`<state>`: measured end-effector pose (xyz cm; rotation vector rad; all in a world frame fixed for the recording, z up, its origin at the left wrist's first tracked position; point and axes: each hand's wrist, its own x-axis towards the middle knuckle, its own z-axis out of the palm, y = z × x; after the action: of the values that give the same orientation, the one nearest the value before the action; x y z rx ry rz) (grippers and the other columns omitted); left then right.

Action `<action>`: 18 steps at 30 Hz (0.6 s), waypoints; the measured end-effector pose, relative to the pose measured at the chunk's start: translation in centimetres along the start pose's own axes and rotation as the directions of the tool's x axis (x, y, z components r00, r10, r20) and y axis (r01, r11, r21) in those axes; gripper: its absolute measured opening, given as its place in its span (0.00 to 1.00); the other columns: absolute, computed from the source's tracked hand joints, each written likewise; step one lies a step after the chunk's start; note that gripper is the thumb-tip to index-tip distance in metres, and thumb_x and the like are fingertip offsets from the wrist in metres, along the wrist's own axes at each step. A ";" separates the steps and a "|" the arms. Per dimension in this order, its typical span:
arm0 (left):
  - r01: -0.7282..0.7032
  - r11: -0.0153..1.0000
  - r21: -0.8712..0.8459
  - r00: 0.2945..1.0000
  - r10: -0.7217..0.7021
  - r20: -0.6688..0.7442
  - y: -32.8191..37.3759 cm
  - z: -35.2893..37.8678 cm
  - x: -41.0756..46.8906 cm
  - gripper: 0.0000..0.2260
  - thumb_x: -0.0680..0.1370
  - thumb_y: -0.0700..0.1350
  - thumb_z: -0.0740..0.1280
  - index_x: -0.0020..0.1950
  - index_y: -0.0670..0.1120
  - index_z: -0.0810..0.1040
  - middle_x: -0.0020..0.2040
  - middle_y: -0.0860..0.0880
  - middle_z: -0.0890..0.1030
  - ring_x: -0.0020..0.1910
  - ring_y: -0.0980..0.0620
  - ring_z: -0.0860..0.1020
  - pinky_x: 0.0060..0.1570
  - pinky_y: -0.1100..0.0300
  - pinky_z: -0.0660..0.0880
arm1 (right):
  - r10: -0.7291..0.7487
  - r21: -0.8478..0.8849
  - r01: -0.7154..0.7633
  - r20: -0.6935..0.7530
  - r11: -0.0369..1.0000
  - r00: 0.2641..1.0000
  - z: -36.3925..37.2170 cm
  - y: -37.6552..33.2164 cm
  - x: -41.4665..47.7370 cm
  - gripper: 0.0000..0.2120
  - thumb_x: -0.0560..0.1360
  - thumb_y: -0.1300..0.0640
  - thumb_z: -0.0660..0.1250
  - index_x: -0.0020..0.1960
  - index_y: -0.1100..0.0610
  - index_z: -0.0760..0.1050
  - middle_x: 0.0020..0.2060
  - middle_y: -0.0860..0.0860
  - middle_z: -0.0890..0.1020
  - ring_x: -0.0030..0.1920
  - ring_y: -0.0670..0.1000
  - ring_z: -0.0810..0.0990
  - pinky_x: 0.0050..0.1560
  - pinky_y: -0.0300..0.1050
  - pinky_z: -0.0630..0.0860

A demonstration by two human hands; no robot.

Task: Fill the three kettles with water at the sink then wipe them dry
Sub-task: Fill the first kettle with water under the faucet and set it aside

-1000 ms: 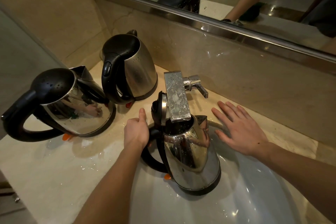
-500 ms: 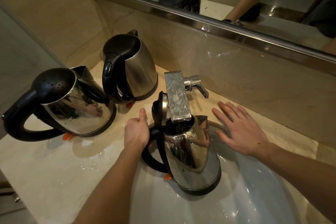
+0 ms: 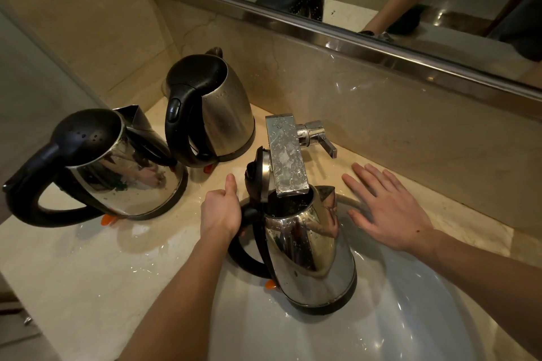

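Note:
A steel kettle (image 3: 308, 255) with its black lid flipped open stands in the white sink (image 3: 410, 316), its mouth right under the flat chrome tap spout (image 3: 286, 155). My left hand (image 3: 223, 211) grips its black handle, thumb pointing up. My right hand (image 3: 387, 208) lies flat with spread fingers on the counter at the sink's rim, right of the kettle. Two more steel kettles with closed black lids stand on the counter: one at the left (image 3: 117, 167), one behind it by the wall (image 3: 217, 108).
The tap lever (image 3: 319, 138) sticks out to the right of the spout. The beige counter (image 3: 88, 272) is wet with puddles and drops. A marble backsplash and a framed mirror (image 3: 352, 35) rise behind the sink. A wall closes off the left side.

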<state>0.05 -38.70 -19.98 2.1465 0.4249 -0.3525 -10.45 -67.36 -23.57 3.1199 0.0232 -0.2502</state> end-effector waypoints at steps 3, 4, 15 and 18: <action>0.014 1.000 -0.013 1.000 -0.014 0.007 -0.1 0.0 0.1 0.26 0.83 0.61 0.51 0.34 0.44 0.67 0.34 0.44 0.74 0.37 0.43 0.77 0.53 0.41 0.78 | -0.001 0.000 0.001 -0.003 1.000 1.000 -0.1 0.0 0.0 0.33 0.78 0.34 0.43 0.80 0.46 0.48 0.79 0.51 0.53 0.79 0.52 0.50 0.76 0.54 0.48; 0.019 1.000 -0.015 1.000 -0.019 0.009 0.0 0.0 0.1 0.26 0.83 0.61 0.51 0.34 0.44 0.68 0.34 0.44 0.74 0.38 0.42 0.78 0.54 0.40 0.78 | -0.002 0.001 0.002 -0.002 1.000 1.000 0.0 0.0 0.0 0.33 0.78 0.34 0.42 0.80 0.46 0.48 0.79 0.51 0.52 0.79 0.52 0.49 0.76 0.54 0.48; -0.011 1.000 0.004 1.000 0.011 -0.007 0.1 0.0 -0.1 0.26 0.84 0.59 0.51 0.33 0.44 0.66 0.32 0.45 0.71 0.33 0.47 0.72 0.47 0.50 0.72 | -0.004 0.029 0.005 -0.007 1.000 1.000 -0.3 -0.1 0.0 0.35 0.77 0.32 0.36 0.79 0.47 0.49 0.79 0.51 0.53 0.78 0.52 0.51 0.75 0.55 0.49; -0.002 1.000 -0.001 1.000 0.002 0.001 0.0 0.0 -0.1 0.26 0.84 0.59 0.51 0.33 0.44 0.66 0.32 0.44 0.72 0.34 0.46 0.73 0.48 0.48 0.74 | -0.007 0.034 0.007 -0.014 0.999 1.000 -0.2 -0.1 0.0 0.34 0.77 0.32 0.37 0.80 0.46 0.48 0.79 0.50 0.52 0.79 0.52 0.49 0.76 0.55 0.48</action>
<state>-0.02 -38.71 -19.88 2.1456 0.4218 -0.3523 -10.44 -67.27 -23.38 3.1557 0.0305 -0.2320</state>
